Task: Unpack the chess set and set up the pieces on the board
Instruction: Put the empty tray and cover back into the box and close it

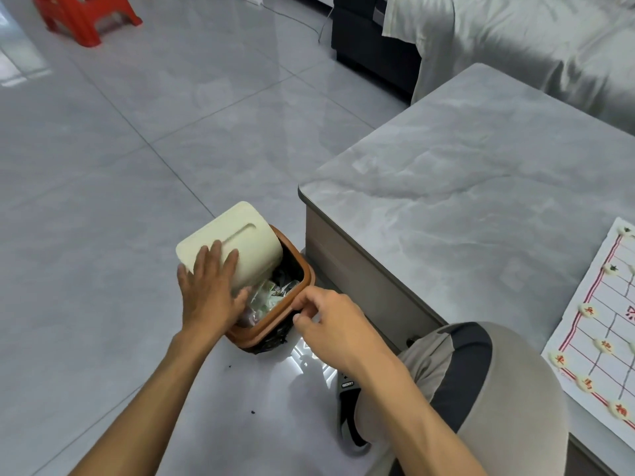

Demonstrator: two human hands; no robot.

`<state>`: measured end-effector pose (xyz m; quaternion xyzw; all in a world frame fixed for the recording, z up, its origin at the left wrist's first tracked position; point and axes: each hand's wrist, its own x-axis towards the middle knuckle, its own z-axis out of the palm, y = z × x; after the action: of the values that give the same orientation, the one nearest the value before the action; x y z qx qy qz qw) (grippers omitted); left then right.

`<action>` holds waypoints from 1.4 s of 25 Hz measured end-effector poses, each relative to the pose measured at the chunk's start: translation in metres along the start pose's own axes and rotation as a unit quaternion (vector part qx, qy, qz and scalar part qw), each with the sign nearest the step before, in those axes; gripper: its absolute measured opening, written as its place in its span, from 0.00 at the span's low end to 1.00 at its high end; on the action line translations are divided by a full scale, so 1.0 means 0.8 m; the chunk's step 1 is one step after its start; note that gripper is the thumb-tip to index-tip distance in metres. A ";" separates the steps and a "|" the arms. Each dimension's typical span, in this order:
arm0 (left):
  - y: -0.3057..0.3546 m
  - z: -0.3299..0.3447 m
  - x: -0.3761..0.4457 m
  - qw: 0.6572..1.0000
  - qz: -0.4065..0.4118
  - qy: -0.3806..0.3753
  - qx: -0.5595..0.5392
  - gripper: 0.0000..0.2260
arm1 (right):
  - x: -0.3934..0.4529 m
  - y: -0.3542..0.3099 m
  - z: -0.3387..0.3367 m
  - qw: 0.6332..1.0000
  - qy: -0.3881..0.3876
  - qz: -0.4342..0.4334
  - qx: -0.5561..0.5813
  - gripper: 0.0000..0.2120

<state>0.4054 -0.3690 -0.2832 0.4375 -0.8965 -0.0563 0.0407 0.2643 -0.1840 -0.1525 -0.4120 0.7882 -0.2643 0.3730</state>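
Glossy tiled floor [137, 149]; left hand [209, 286] presses rounded cream bin lid [240, 242].

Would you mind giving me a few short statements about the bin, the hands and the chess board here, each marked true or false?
1. The left hand rests on the cream lid of the bin. True.
2. The bin stands on the table. False: it stands on the floor beside the table.
3. The lid is tilted up, and rubbish shows inside. True.
4. The paper board has no pieces on it. False: round pieces already sit along its lines.
5. The right hand holds a chess piece above the board. False: it is at the bin's rim, fingers curled.
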 end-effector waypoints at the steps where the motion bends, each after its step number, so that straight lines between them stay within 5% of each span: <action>1: -0.012 0.007 0.004 0.998 -0.007 -0.050 -0.028 0.36 | -0.002 0.001 0.000 1.000 -0.002 -0.001 -0.005 0.06; 8: -0.024 0.031 0.001 0.990 -0.033 -0.068 -0.120 0.38 | -0.008 0.002 -0.002 1.000 -0.011 0.005 -0.026 0.06; 12: -0.017 0.030 0.018 0.984 0.035 -0.070 -0.159 0.41 | -0.008 0.003 -0.001 0.999 -0.021 0.009 -0.035 0.06; 24: 0.012 0.038 -0.009 0.981 0.073 -0.084 -0.156 0.37 | 0.000 0.004 0.003 0.999 -0.029 0.020 -0.022 0.12; 27: 0.012 0.035 -0.001 0.977 -0.016 -0.057 -0.207 0.41 | -0.007 0.010 0.002 0.999 -0.025 0.018 -0.028 0.10; 30: -0.001 0.025 0.006 0.936 -0.135 -0.088 -0.314 0.51 | -0.013 0.015 0.000 0.999 -0.020 0.012 -0.025 0.07; 35: -0.019 0.006 0.023 0.946 -0.104 -0.183 -0.247 0.52 | -0.007 0.009 -0.002 0.999 -0.025 0.010 -0.018 0.09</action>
<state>0.4049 -0.3925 -0.2895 0.4863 -0.7963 -0.3590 -0.0235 0.2617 -0.1753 -0.1544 -0.4173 0.7875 -0.2357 0.3876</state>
